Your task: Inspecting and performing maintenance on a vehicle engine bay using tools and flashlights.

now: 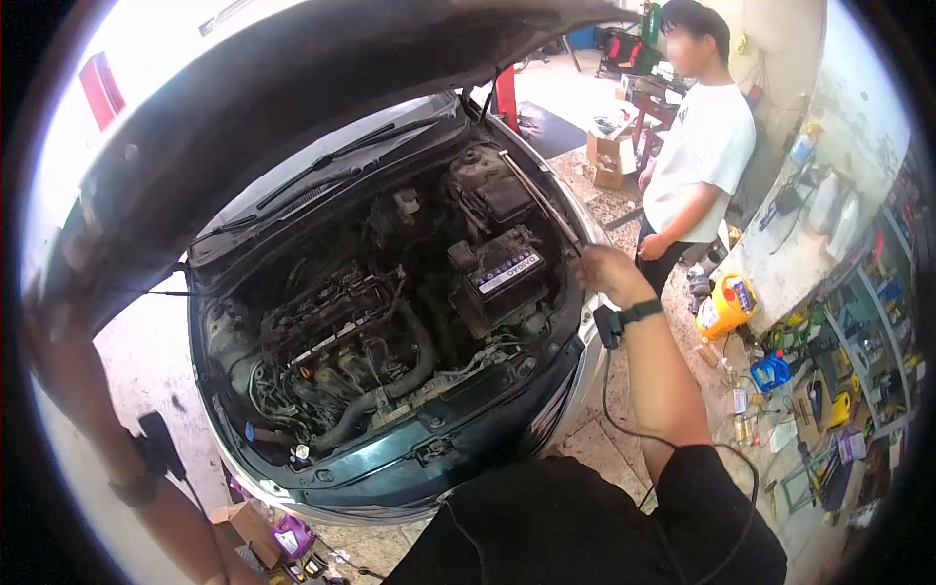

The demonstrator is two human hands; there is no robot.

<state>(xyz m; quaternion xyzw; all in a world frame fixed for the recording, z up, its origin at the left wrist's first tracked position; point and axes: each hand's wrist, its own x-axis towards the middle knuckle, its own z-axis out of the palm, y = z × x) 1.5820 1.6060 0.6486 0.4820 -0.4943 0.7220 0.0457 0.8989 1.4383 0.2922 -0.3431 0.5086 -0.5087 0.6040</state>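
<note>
My left hand (60,317) is raised at the front edge of the raised car hood (263,107) and holds it there; its fingers are dim against the dark panel. At the car's right-hand fender, my right hand (608,273) closes on the near end of a long thin metal rod (541,195). The rod slants back along the fender, beside the engine bay. Below the hood lie the dusty engine (336,327) and a black battery (507,268) with a white label. Each wrist wears a dark strap with a small device and a cable.
A person in a white shirt (697,136) stands beyond the fender. A yellow jug (726,305) and a blue jug (770,370) stand on the floor at right, near cluttered shelves (877,331). A cardboard box (249,531) and a purple container (292,534) lie by the front bumper.
</note>
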